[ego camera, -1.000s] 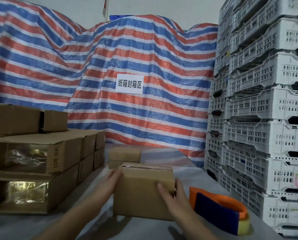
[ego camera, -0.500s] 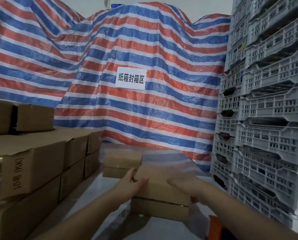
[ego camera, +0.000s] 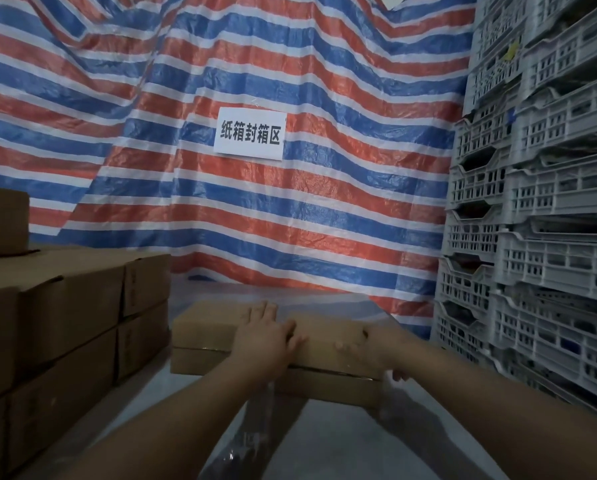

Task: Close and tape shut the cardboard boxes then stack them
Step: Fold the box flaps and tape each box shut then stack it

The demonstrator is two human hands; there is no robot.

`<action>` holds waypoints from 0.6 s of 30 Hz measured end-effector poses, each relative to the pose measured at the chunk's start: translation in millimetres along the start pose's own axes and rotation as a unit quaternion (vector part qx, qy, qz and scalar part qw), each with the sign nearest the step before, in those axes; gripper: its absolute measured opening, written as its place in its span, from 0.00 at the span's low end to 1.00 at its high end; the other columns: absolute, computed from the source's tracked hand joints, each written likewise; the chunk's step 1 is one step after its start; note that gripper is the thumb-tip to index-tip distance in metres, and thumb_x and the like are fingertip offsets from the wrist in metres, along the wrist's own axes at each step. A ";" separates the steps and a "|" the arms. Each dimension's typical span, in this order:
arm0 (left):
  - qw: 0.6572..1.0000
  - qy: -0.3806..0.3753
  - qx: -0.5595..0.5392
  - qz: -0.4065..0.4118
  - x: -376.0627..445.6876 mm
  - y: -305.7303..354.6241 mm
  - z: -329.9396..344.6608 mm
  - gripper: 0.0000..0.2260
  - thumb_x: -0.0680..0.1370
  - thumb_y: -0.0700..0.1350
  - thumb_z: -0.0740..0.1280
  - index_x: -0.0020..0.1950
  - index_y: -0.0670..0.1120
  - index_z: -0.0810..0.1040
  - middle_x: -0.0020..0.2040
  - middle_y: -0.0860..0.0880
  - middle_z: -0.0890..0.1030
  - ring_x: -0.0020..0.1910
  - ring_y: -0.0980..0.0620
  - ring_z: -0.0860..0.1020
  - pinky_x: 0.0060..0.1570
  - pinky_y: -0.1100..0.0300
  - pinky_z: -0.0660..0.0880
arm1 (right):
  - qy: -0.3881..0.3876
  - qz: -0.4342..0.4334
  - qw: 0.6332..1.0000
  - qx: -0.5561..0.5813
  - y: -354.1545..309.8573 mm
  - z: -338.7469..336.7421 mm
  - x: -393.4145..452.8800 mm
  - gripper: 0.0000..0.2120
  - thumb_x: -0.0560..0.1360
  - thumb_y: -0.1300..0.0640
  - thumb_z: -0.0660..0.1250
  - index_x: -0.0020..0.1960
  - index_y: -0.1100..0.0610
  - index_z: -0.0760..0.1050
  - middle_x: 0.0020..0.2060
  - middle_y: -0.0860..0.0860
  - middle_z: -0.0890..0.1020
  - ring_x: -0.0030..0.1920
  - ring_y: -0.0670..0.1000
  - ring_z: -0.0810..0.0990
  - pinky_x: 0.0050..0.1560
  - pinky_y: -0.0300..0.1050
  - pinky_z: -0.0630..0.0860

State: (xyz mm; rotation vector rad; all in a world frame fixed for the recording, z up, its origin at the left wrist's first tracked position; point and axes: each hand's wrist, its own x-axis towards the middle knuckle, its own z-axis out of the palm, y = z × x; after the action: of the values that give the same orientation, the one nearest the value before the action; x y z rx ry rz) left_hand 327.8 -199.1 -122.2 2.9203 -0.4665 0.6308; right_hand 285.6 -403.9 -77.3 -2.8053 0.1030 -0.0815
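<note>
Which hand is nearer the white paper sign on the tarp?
Left. The left hand lies flat on the cardboard box almost under the white paper sign; the right hand grips the box's right end, further off.

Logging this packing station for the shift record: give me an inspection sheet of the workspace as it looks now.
Surface: grey table, partly under clear film.
Job's things: small brown cardboard box set on another small brown box.
Clutter: larger brown cartons stacked at left.
Hands: left hand flat on the upper box; right hand at its right end, blurred.
Cables: nothing seen.
Surroundings: red, white and blue striped tarp with white paper sign; grey plastic crates at right.
</note>
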 end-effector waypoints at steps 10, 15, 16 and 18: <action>0.999 -0.033 0.032 -0.029 23.3 -18.0 22.5 0.25 0.82 0.63 0.47 0.77 0.53 0.58 0.76 0.43 0.64 0.74 0.40 0.62 0.73 0.40 0.56 | 0.046 0.006 0.999 0.003 -8.6 8.4 68.3 0.15 0.73 0.34 0.69 0.43 0.44 0.71 0.40 0.43 0.75 0.37 0.46 0.75 0.27 0.35 0.69; 0.997 -0.052 0.022 -0.049 20.8 -15.4 15.0 0.26 0.82 0.61 0.48 0.78 0.51 0.56 0.76 0.42 0.64 0.74 0.41 0.62 0.72 0.41 0.56 | 0.040 -0.039 0.997 -0.056 -8.7 11.1 63.7 0.08 0.78 0.38 0.66 0.51 0.40 0.69 0.46 0.42 0.75 0.40 0.44 0.72 0.34 0.34 0.66; 0.997 -0.052 0.008 -0.054 19.3 -13.8 12.0 0.27 0.82 0.61 0.50 0.78 0.50 0.55 0.76 0.42 0.64 0.74 0.41 0.62 0.73 0.41 0.56 | 0.044 -0.045 0.996 -0.064 -9.3 10.5 61.2 0.09 0.79 0.40 0.65 0.54 0.42 0.72 0.51 0.44 0.78 0.43 0.44 0.74 0.37 0.33 0.67; 0.997 -0.033 -0.015 -0.066 13.5 -8.4 0.6 0.27 0.82 0.59 0.55 0.77 0.48 0.58 0.74 0.43 0.66 0.73 0.42 0.65 0.73 0.43 0.60 | 0.060 -0.043 0.991 -0.114 -14.1 8.3 53.4 0.16 0.81 0.41 0.62 0.63 0.49 0.74 0.60 0.50 0.79 0.52 0.48 0.78 0.48 0.37 0.73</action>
State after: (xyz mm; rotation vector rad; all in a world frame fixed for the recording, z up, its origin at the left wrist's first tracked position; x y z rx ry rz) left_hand 342.4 -195.0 -117.5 2.9202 -0.2839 0.5075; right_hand 340.2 -392.2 -78.1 -3.0323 0.0202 -0.2759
